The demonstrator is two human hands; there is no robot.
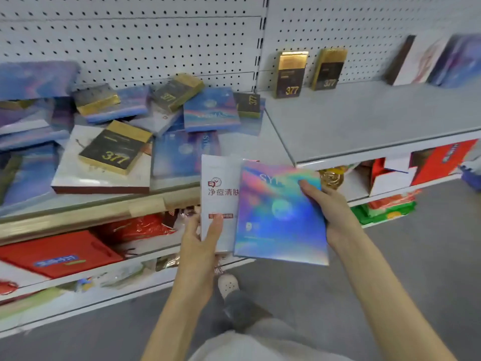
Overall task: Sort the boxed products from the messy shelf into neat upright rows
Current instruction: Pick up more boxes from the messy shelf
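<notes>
My right hand [330,212] grips a holographic blue box [278,217] by its right edge, thumb on the front, just off the shelf's front edge. Partly behind that box, my left hand [203,238] holds a white box with red print [220,201] from below, thumb on its face. On the left shelf [166,201] lies a messy heap: a black-and-gold "377" box [114,148] on a flat white box [104,175], with more blue boxes [210,109] and "377" boxes [177,91] behind. On the right shelf [364,121] two "377" boxes [290,74] stand upright against the pegboard.
At the far right of the right shelf stand a white box [421,61] and blue boxes [460,61], upright. Lower shelves hold red boxes [59,254] and red-and-white cartons [440,160]. Grey floor lies below, with my shoe [229,285] near the shelf base.
</notes>
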